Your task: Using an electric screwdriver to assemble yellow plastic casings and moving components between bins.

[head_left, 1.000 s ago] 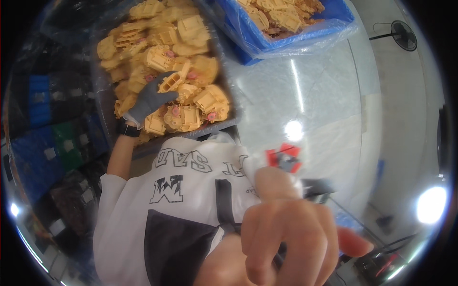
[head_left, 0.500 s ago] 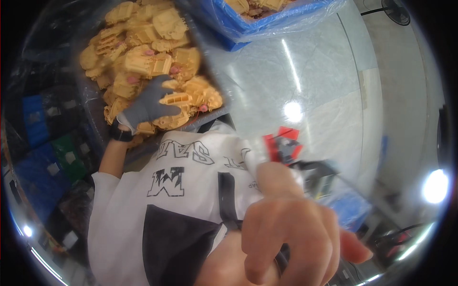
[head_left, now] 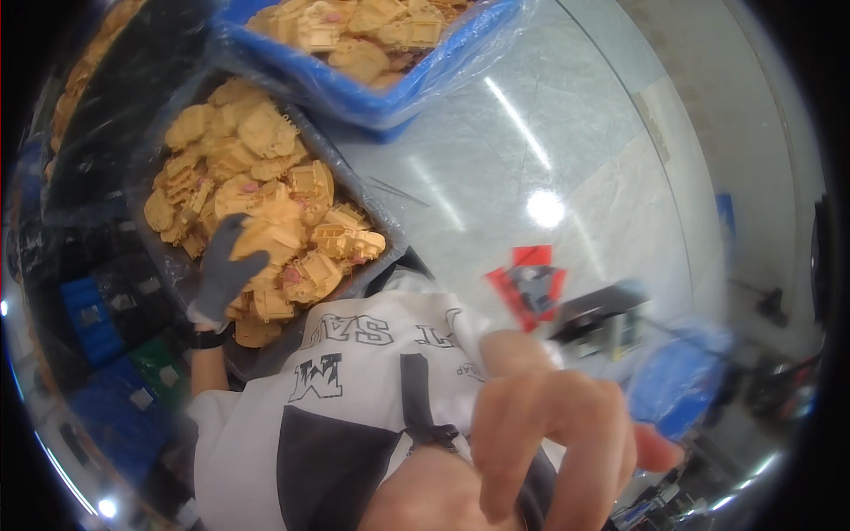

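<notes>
My left hand (head_left: pixel 226 274), in a grey glove with a dark band at the wrist, is closed at the edge of a yellow plastic part (head_left: pixel 273 228). That part is slightly blurred and lies over a heap of similar moulded housings, some with pinkish pieces. The heap fills a plastic-lined dark bin (head_left: pixel 376 265). My bare right hand (head_left: pixel 558 434) is raised close in the foreground, blurred. Its fingers bend downward and stand apart, the thumb sticks out to the right, and nothing shows in it. Some of its fingertips are cut off by the lower edge.
Beyond the bin stands a blue crate (head_left: pixel 381 111) lined with clear film, holding more yellow parts. A red and dark object (head_left: pixel 531 288) lies on the pale shiny surface (head_left: pixel 496 195), beside a dark box-shaped thing (head_left: pixel 602 319). Blue and green packs (head_left: pixel 164 367) sit at the left.
The view has shifted, bringing more of the blue crate into sight. My left hand has moved to the left side of the heap, with a yellow part at its fingers. My right hand stays raised.
</notes>
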